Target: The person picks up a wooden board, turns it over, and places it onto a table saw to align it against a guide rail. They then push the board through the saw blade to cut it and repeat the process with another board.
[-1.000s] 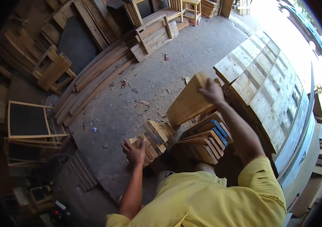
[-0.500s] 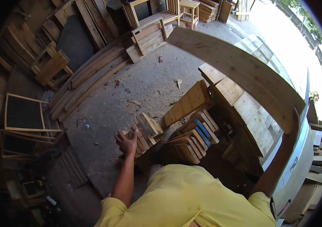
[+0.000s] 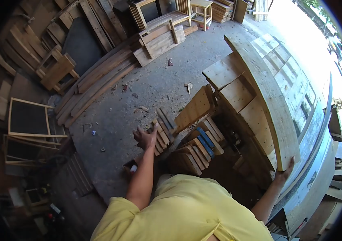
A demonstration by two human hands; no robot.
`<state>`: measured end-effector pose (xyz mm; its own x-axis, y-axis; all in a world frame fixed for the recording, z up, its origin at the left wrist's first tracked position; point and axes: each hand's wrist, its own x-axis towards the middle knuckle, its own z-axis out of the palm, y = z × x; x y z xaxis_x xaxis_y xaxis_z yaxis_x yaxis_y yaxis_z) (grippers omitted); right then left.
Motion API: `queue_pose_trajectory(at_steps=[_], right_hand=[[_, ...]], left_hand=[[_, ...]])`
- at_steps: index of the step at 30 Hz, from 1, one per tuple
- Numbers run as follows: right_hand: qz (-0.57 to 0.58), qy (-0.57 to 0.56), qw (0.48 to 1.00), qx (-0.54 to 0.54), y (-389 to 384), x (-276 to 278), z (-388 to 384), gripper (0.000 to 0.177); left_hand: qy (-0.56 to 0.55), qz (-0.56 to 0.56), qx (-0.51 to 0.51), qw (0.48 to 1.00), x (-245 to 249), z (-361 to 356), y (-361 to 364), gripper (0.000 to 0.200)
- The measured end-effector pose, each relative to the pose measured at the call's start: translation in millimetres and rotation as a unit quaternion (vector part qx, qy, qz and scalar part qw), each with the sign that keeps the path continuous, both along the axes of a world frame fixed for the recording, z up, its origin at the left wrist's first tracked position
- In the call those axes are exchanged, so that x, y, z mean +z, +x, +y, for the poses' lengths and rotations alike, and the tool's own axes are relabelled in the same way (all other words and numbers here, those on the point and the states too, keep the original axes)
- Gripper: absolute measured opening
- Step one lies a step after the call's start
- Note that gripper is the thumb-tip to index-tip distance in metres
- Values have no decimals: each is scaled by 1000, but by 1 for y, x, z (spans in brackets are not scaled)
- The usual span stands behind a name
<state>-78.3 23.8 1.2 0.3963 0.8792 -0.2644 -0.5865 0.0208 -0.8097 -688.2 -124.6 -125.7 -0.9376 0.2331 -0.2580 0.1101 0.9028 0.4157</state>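
Note:
My right hand point(image 3: 286, 172) grips the near end of a long, wide wooden plank point(image 3: 264, 98). The plank slants away from me over the plank-topped workbench point(image 3: 254, 120). My left hand point(image 3: 146, 137) has its fingers spread beside a small stack of wood pieces point(image 3: 163, 132), fingertips right at its edge. Just right of that stack, a broad wooden board point(image 3: 196, 106) leans upright. Nearer my body stands a row of short wood boards point(image 3: 195, 156), with a blue piece point(image 3: 205, 142) among them.
Long curved planks point(image 3: 98, 80) lie along the left on the floor. Black panels in wooden frames point(image 3: 29, 117) stand at the far left. A wooden stool point(image 3: 201, 13) and a slatted bench point(image 3: 165, 18) are at the back. Wood scraps point(image 3: 341, 168) pile up at the right. Shavings litter the floor.
The plank has swung lower and now points more away from me over the workbench. My right hand has come down and left with it. My left hand stays by the small stack.

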Motion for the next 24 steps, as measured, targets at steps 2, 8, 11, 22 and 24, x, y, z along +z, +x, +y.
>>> queue_pose_trajectory(at_steps=[2,8,11,22,24], right_hand=[[2,4,999,39,7,-14,2,55],[-68,-78,993,57,26,-33,3,65],[-59,-76,992,84,19,-28,0,68],[-68,-94,988,103,15,-24,2,67],[-65,-100,987,105,14,-23,1,67]], left_hand=[[11,0,1,1000,-5,19,7,111],[-19,-42,-38,998,-8,69,28,107],[-37,-53,-54,996,-13,92,36,110],[-46,-73,-21,996,-43,165,65,107],[-33,-59,-23,997,-50,167,63,109]])
